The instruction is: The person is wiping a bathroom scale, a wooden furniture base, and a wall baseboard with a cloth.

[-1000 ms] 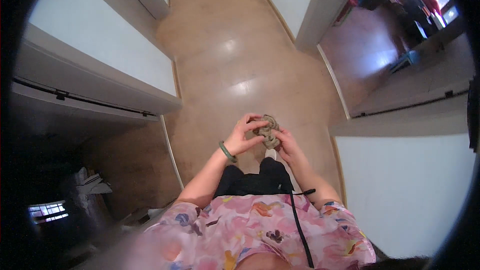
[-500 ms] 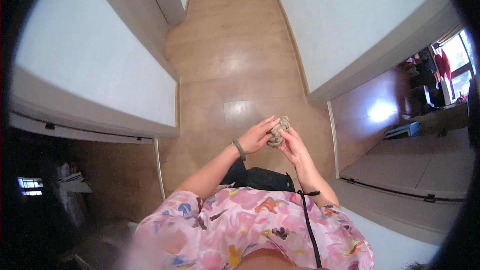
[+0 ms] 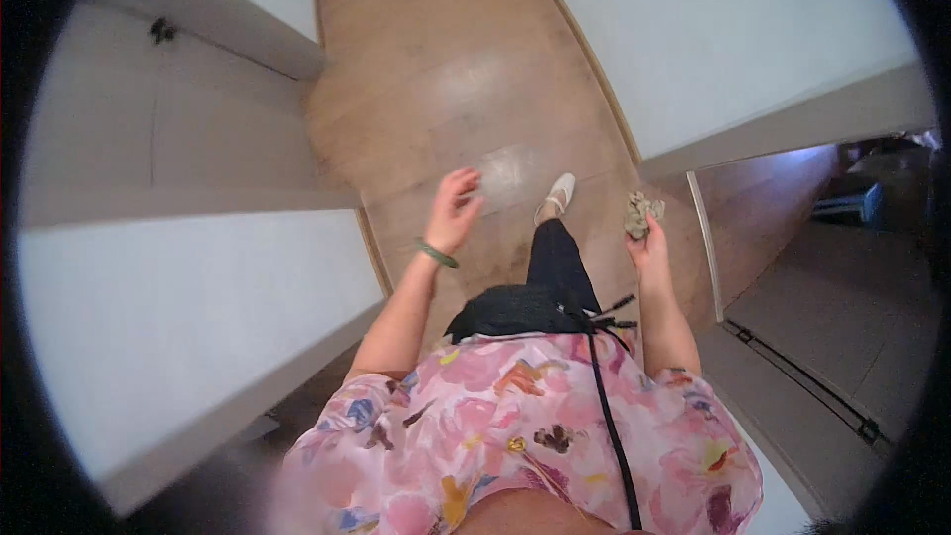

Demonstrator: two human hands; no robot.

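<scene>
A crumpled beige-grey cloth (image 3: 641, 215) is pinched in my right hand (image 3: 648, 245), out to the right in front of my body. My thumb lies over the cloth, and several of my fingers are behind it. My left hand (image 3: 455, 209) hangs in the air to the left of it, apart from the cloth, holding nothing; its fingers are loosely curled and spaced from the thumb. A green bangle (image 3: 437, 254) circles my left wrist.
Wood-look floor (image 3: 426, 50) runs ahead between a white wall (image 3: 753, 30) at right and another wall (image 3: 198, 287) at left. A grey door (image 3: 218, 109) stands at the far left. Right of me, a doorway opens past a pale threshold strip (image 3: 704, 243). My white shoe (image 3: 562, 192) is stepping forward.
My hands have moved apart: the left has let go of the cloth, and the right has carried it to the right. I have stepped forward, and one foot now shows.
</scene>
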